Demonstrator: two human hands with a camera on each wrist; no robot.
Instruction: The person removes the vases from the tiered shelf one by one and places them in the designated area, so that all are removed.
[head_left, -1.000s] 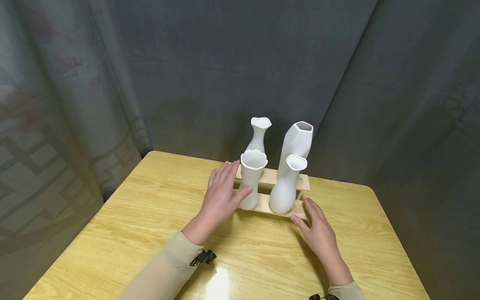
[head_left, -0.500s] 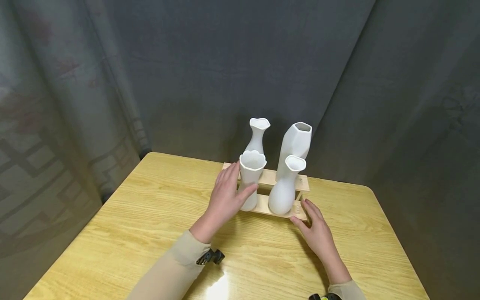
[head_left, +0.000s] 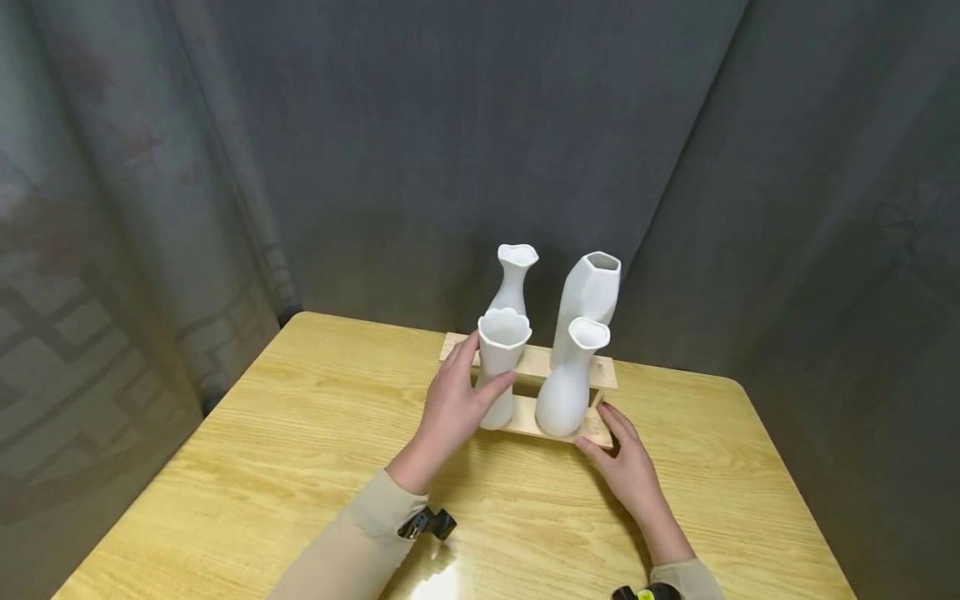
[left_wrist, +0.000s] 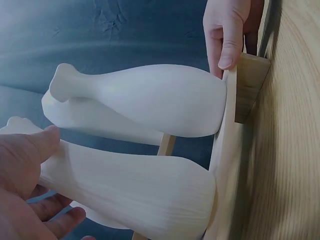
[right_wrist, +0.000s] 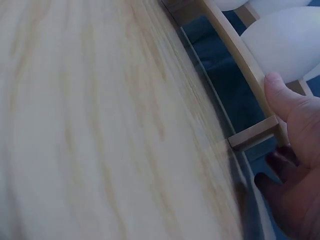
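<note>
My left hand (head_left: 452,404) holds a white vase with a scalloped rim (head_left: 496,363), thumb across its front and fingers on its far left side. This vase stands upright on the lower front step of a two-step wooden stand (head_left: 598,427). At the step's right end, my right hand (head_left: 627,465) grips the stand, its thumb on the front edge (right_wrist: 252,77). Beside the held vase on the same step is a round-bellied white vase (head_left: 562,402). On the higher back step stand a wavy-rimmed vase (head_left: 510,287) and a tall faceted vase (head_left: 592,292), partly hidden.
The stand sits near the back edge of a light wooden table (head_left: 315,417). Dark grey curtains (head_left: 420,150) hang close behind the table and at both sides. Under the stand's steps the left wrist view shows an end support (left_wrist: 251,80).
My left hand has moved right and closed round the scalloped vase. My right hand has stayed at the stand's right end. The view has tilted slightly; the vases keep their places.
</note>
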